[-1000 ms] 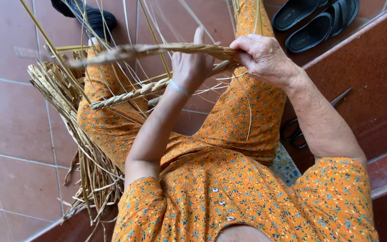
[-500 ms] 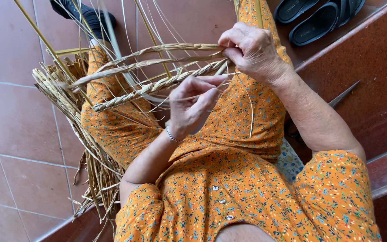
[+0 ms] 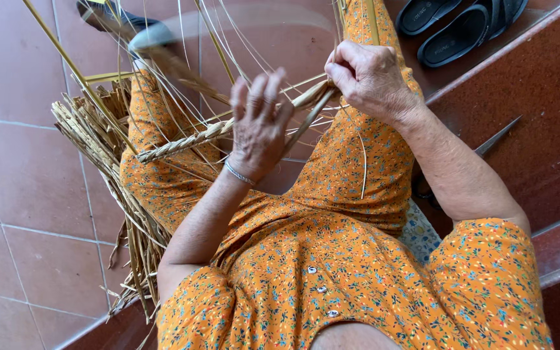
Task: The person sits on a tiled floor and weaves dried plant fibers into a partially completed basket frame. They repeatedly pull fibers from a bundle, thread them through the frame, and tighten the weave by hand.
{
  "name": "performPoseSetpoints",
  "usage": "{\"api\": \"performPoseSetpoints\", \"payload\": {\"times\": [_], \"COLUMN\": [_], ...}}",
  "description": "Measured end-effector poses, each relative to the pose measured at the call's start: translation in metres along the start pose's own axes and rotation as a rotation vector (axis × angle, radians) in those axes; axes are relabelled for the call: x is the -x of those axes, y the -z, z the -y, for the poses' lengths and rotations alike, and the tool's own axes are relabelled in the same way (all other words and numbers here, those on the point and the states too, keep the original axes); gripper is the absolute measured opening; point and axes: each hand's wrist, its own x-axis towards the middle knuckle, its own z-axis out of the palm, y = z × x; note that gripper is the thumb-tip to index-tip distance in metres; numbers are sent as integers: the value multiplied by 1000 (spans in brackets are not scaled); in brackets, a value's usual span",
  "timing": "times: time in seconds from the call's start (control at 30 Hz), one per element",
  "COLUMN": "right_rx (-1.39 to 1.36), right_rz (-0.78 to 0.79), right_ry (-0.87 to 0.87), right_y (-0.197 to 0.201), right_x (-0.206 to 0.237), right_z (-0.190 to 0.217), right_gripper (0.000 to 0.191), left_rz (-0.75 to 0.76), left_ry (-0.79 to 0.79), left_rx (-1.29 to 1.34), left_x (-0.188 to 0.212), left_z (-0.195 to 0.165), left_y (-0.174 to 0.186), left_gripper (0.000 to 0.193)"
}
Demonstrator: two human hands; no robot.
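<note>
Pinching pale straw braid [image 3: 196,139], right hand [image 3: 367,78] (grip closed); left hand [image 3: 258,126] open beside it

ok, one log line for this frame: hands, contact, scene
left hand: open, fingers spread over braid | right hand: pinching straw strands at braid end | straw bundle on floor by left leg | sandals top right

Reddish-brown tiled floor [image 3: 21,175] with pale grout lines, evenly daylit; darker red raised step [image 3: 539,129] along right edge; pair of black sandals [image 3: 458,23] at top right beside step; dark shoe [image 3: 115,18] at top left.
</note>
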Motion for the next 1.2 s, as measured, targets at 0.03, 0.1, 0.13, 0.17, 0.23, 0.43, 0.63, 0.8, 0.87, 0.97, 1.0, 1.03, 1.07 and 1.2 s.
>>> {"api": "performPoseSetpoints", "payload": {"times": [0.03,0.1,0.13,0.17,0.23,0.43,0.63,0.8,0.87,0.97,1.0,1.03,1.07,1.2], "right_rx": [16,47,42,40,44,27,180,23,63,43,22,-16,-52,-169], "right_rz": [-23,-70,-84,-103,-125,-259,-11,185,150,131,129,139,150,149], "right_ry": [6,22,6,-12,-19,85,282,331,270,219,207,174,139,54], "right_y": [-2,-6,-8,-9,-10,-12,-13,6,7,7,7,8,9,8], "right_x": [1,0,0,-1,-4,-11,-15,-10,-11,-11,-11,-10,-10,-7], "right_z": [-2,-6,-7,-7,-6,5,17,16,17,20,21,21,21,16], "right_gripper": [11,13,12,12,11,35,17,25,16,13,13,14,14,12], "left_rz": [64,277,266,254,343,-4,-169,-196,48,221,251,131,10,-233], "left_ry": [-14,133,172,206,331,128,235,640,652,601,573,567,558,687], "left_rx": [6,197,178,159,130,-64,436,1369,1061,628,487,580,672,1218], "left_x": [11,31,39,46,55,46,17,-7,-14,-37,-43,-46,-49,-42], "left_z": [-6,-16,-13,-7,0,1,-5,11,17,22,22,20,19,2], "left_y": [-5,-12,-12,-10,-2,29,15,-1,1,-7,-12,-15,-19,-22], "left_gripper": [26,23,24,28,30,85,38,26,35,32,30,27,25,10]}}
